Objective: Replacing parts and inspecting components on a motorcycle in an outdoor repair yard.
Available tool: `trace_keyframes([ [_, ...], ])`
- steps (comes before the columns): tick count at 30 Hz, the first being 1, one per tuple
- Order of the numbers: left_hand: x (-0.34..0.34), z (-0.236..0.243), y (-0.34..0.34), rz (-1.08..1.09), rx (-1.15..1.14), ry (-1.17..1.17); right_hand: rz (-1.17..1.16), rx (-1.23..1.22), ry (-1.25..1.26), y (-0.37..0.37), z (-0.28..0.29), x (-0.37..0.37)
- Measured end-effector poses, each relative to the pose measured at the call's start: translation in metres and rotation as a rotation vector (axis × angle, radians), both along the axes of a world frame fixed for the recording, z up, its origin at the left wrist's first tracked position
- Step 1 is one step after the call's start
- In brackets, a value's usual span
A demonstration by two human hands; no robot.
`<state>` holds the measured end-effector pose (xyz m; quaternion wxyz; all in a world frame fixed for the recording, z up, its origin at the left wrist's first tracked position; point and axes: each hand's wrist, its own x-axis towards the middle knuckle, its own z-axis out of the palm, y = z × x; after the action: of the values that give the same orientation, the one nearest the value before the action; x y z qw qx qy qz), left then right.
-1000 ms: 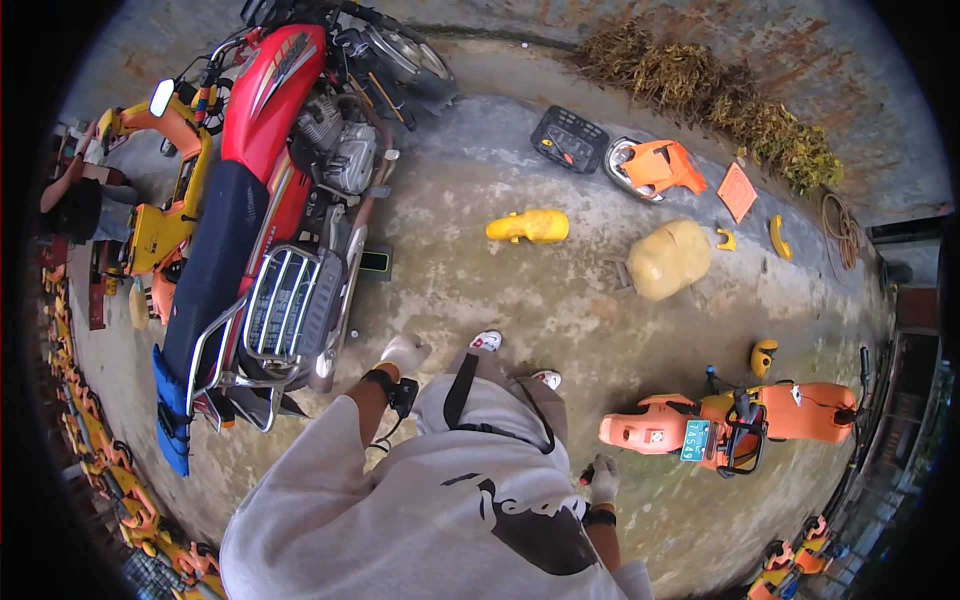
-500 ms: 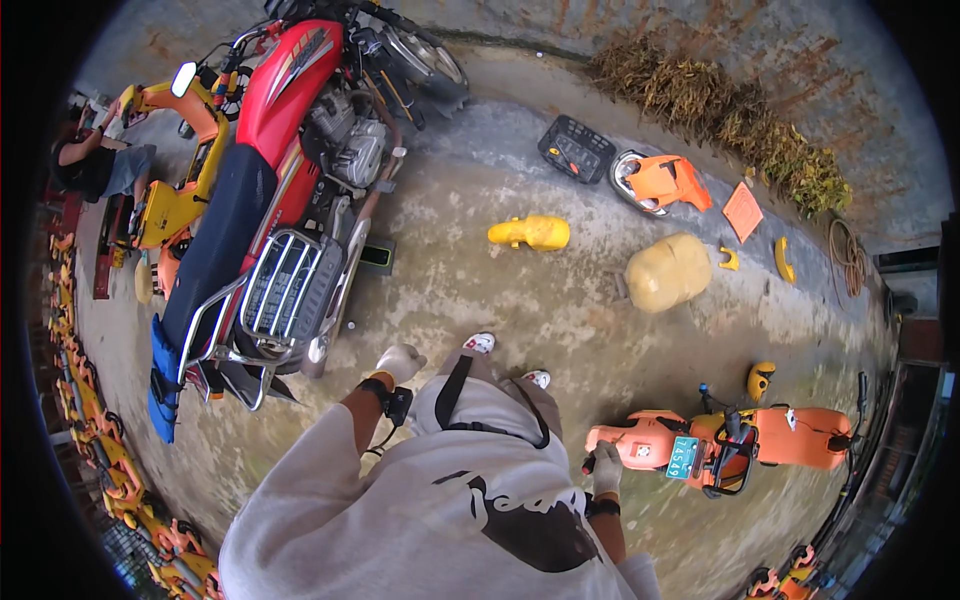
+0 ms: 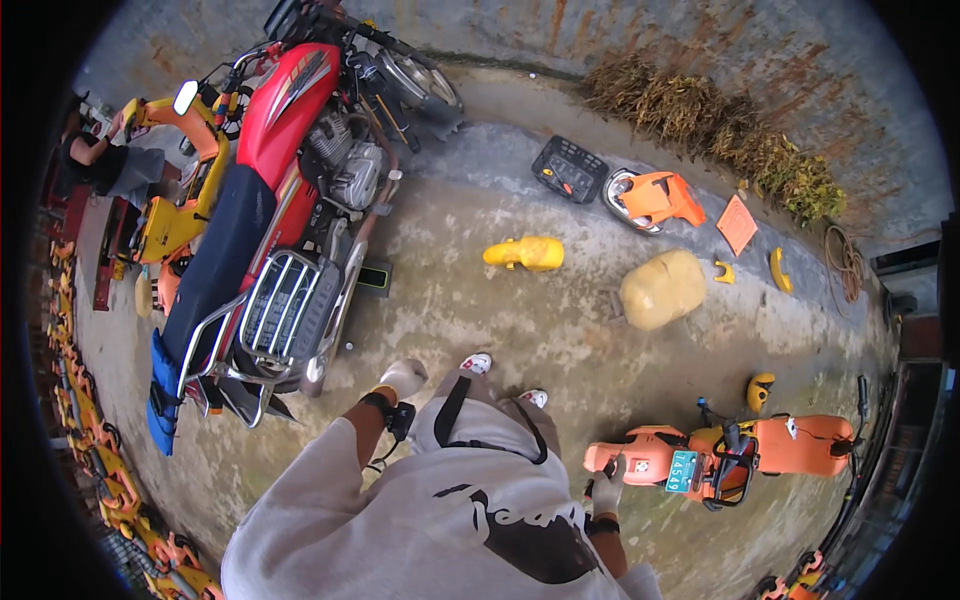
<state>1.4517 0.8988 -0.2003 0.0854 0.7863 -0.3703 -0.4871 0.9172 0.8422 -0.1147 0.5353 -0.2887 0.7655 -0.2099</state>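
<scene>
My left hand (image 3: 405, 377), in a pale glove, hangs beside my thigh with its fingers curled closed. Nothing shows in it. At my other side my right hand (image 3: 607, 490), also gloved, is closed around a small dark object (image 3: 617, 466) too small to make out. It is close to the rear end of an orange electric scooter (image 3: 640, 452) with a green plate. Whether hand and scooter touch I cannot tell. To my left stands a red motorcycle (image 3: 285, 110) with a dark seat and chrome rack.
Ahead on the concrete lie a yellow part (image 3: 525, 253), a pale yellow rounded bundle (image 3: 662, 289), a black tool case (image 3: 570, 168), an orange panel (image 3: 737, 225) and an orange front cover (image 3: 660, 198). A person (image 3: 95, 160) sits at far left by a yellow scooter (image 3: 175, 230).
My view has shifted slightly, and the objects ahead sit a little lower and further left. The dark object in my right hand now points forward. The far-left person's body has moved a little.
</scene>
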Motion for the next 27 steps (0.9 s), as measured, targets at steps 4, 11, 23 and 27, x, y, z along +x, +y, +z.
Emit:
trace_keyframes([
  [4,0.001,0.014,-0.01,0.038,-0.043,0.001,-0.119,-0.271,0.424,0.0,-0.005,0.008],
  [11,0.007,0.001,0.001,-0.007,-0.044,0.03,-0.226,-0.158,0.356,0.002,-0.017,-0.014],
  [23,0.019,0.019,-0.008,-0.054,0.147,-0.018,-0.117,-0.278,0.623,0.016,0.012,0.027],
  [27,0.029,0.021,-0.011,-0.037,0.209,0.08,-0.405,-0.107,0.274,0.021,0.021,0.027],
])
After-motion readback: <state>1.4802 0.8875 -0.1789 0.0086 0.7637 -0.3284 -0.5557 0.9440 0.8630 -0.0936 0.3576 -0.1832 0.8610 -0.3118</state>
